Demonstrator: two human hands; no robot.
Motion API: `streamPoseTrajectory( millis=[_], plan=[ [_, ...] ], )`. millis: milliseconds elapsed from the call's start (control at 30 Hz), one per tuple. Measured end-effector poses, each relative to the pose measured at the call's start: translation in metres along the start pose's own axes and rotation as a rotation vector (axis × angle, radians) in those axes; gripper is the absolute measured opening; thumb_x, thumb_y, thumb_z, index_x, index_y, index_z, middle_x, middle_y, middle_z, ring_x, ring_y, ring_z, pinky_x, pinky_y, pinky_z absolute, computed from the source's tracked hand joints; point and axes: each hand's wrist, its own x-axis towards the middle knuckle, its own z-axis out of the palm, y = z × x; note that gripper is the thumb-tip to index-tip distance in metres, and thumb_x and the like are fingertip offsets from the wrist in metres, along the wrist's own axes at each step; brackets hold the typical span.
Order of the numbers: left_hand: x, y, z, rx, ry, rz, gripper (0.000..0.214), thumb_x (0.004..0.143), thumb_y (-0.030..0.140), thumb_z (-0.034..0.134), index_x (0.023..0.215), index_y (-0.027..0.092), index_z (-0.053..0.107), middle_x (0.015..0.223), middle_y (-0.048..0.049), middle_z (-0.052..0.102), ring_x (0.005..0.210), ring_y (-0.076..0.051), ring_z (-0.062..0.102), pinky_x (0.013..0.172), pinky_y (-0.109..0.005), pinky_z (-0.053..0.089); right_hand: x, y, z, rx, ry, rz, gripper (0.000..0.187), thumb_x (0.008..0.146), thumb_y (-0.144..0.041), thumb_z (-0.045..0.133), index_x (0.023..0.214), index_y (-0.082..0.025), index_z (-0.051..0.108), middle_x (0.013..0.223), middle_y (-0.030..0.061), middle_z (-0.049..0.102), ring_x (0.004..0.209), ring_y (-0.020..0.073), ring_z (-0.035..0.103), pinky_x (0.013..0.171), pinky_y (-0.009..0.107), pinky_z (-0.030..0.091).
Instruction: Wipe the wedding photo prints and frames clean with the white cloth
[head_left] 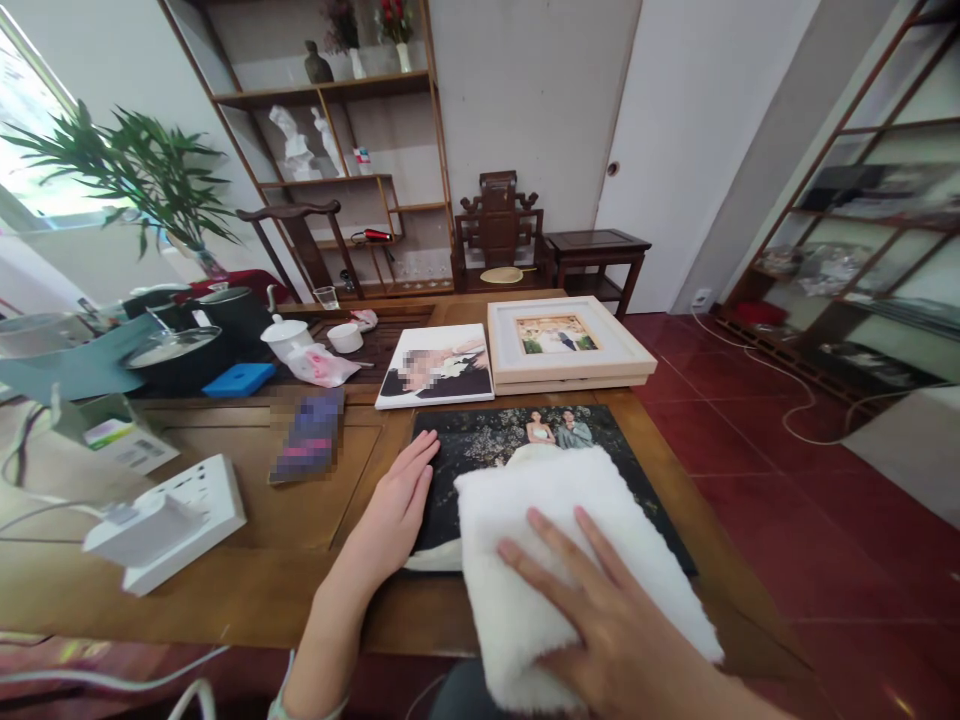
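Observation:
A dark photo panel point(465, 430) showing two people in wedding dress lies flat on the table near its front edge. My left hand point(401, 500) rests on the panel's left edge, fingers stretched out and holding nothing. Over the panel's front right part lies a folded, fluffy white towel point(555, 480), which hides much of the picture and hangs past the near edge. My right hand point(600, 600) presses on the towel with fingers spread; its thumb is partly hidden in the cloth. Behind the panel are a smaller photo print point(450, 350) and a pale framed picture point(570, 370).
On the wooden table's point(300, 530) left stand a white power strip point(225, 490), a small box point(120, 430), a blue box point(240, 380), a pot point(187, 350) and white teaware point(289, 335). A phone-like blurred item point(309, 435) lies nearer. Red tiled floor point(810, 520) borders the right side.

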Motion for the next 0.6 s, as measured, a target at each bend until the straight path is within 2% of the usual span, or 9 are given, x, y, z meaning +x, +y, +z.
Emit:
streamPoseTrajectory(
  millis=[67, 133, 267, 367, 433, 500, 600],
  plan=[
    [0.000, -0.001, 0.000, 0.002, 0.001, 0.008, 0.042, 0.093, 0.031, 0.031, 0.126, 0.014, 0.052, 0.140, -0.0100, 0.045, 0.132, -0.020, 0.038, 0.112, -0.043, 0.027, -0.002, -0.002, -0.001, 0.016, -0.018, -0.036, 0.022, 0.069, -0.018, 0.056, 0.085, -0.024, 0.070, 0.149, 0.0008, 0.027, 0.135, 0.0423, 0.015, 0.101, 0.072, 0.009],
    [0.000, 0.000, 0.000, 0.001, 0.002, 0.003, 0.042, 0.093, 0.031, 0.031, 0.126, 0.013, 0.052, 0.140, -0.0104, 0.045, 0.132, -0.020, 0.038, 0.112, -0.043, 0.027, 0.004, 0.006, -0.013, 0.047, -0.066, -0.044, 0.028, 0.068, -0.020, 0.056, 0.093, -0.024, 0.068, 0.149, 0.0014, 0.028, 0.136, 0.0389, 0.015, 0.104, 0.068, 0.009],
    [-0.001, 0.003, -0.001, -0.004, 0.007, -0.012, 0.042, 0.093, 0.030, 0.031, 0.126, 0.014, 0.052, 0.140, -0.0097, 0.046, 0.132, -0.020, 0.038, 0.112, -0.042, 0.026, 0.025, 0.045, -0.042, 0.037, -0.044, 0.075, 0.043, 0.069, -0.013, 0.050, 0.109, -0.023, 0.063, 0.144, 0.0039, 0.038, 0.137, 0.0287, 0.020, 0.108, 0.058, 0.013],
    [-0.001, 0.003, -0.001, -0.004, 0.009, -0.011, 0.042, 0.093, 0.030, 0.031, 0.125, 0.012, 0.052, 0.140, -0.0108, 0.046, 0.132, -0.019, 0.038, 0.113, -0.040, 0.026, 0.041, 0.077, -0.047, -0.031, 0.018, 0.177, 0.044, 0.071, -0.010, 0.048, 0.111, -0.020, 0.062, 0.139, 0.0090, 0.046, 0.135, 0.0285, 0.025, 0.107, 0.056, 0.018],
    [-0.001, 0.002, -0.001, -0.003, 0.006, -0.010, 0.042, 0.094, 0.030, 0.031, 0.125, 0.011, 0.052, 0.140, -0.0112, 0.046, 0.132, -0.018, 0.037, 0.113, -0.040, 0.026, 0.047, 0.089, -0.045, -0.076, 0.044, 0.221, 0.046, 0.072, -0.010, 0.048, 0.115, -0.019, 0.060, 0.136, 0.0108, 0.049, 0.134, 0.0294, 0.028, 0.107, 0.056, 0.020],
    [-0.001, 0.001, -0.001, -0.004, 0.005, -0.007, 0.042, 0.094, 0.030, 0.031, 0.125, 0.013, 0.052, 0.140, -0.0103, 0.046, 0.132, -0.018, 0.037, 0.113, -0.040, 0.026, 0.048, 0.088, -0.041, -0.115, 0.047, 0.244, 0.046, 0.073, -0.009, 0.048, 0.116, -0.018, 0.060, 0.138, 0.0104, 0.047, 0.134, 0.0317, 0.026, 0.106, 0.058, 0.019],
    [-0.001, 0.001, -0.001, -0.009, 0.009, -0.006, 0.041, 0.094, 0.030, 0.031, 0.125, 0.015, 0.052, 0.140, -0.0092, 0.045, 0.132, -0.019, 0.037, 0.112, -0.042, 0.026, 0.039, 0.061, -0.031, -0.125, 0.028, 0.217, 0.041, 0.074, -0.011, 0.050, 0.112, -0.020, 0.063, 0.143, 0.0095, 0.039, 0.135, 0.0368, 0.021, 0.104, 0.065, 0.015]
  ],
)
